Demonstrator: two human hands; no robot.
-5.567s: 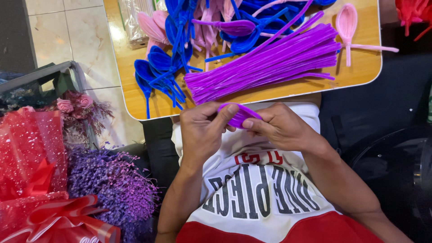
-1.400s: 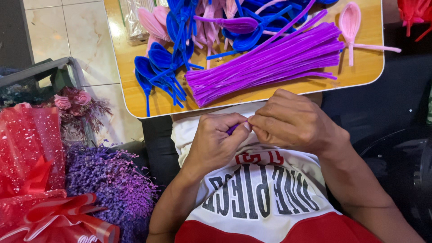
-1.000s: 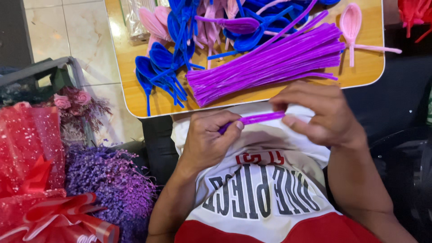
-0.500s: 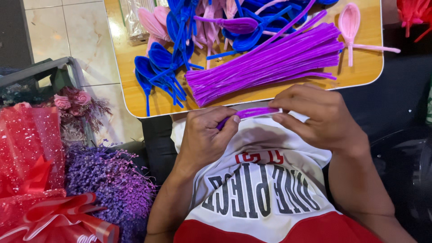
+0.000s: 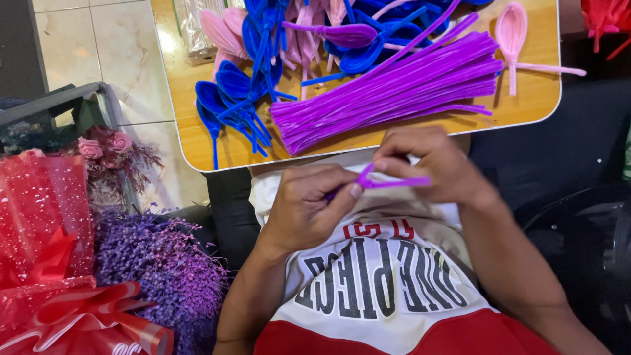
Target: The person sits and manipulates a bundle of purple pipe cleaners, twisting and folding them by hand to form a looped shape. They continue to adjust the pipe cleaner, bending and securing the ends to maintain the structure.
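My left hand [image 5: 305, 207] and my right hand [image 5: 430, 164] both pinch one purple pipe cleaner [image 5: 388, 182] over my lap, just below the table edge. The fuzzy wire is bent near my left thumb and runs rightward under my right fingers. A thick bundle of straight purple pipe cleaners [image 5: 394, 92] lies on the wooden table [image 5: 545, 98] right above my hands.
Blue petal-shaped loops [image 5: 230, 98], pink loops [image 5: 220, 33] and one pink loop with a stem [image 5: 513, 33] lie on the table. Left of me stand red wrapping with a ribbon [image 5: 46, 263], purple dried flowers [image 5: 158, 269] and small pink roses [image 5: 98, 148].
My hands first worked close together on the wire, then my right hand drew it out sideways. Now the hands sit nearer again and the wire is bent by my left thumb.
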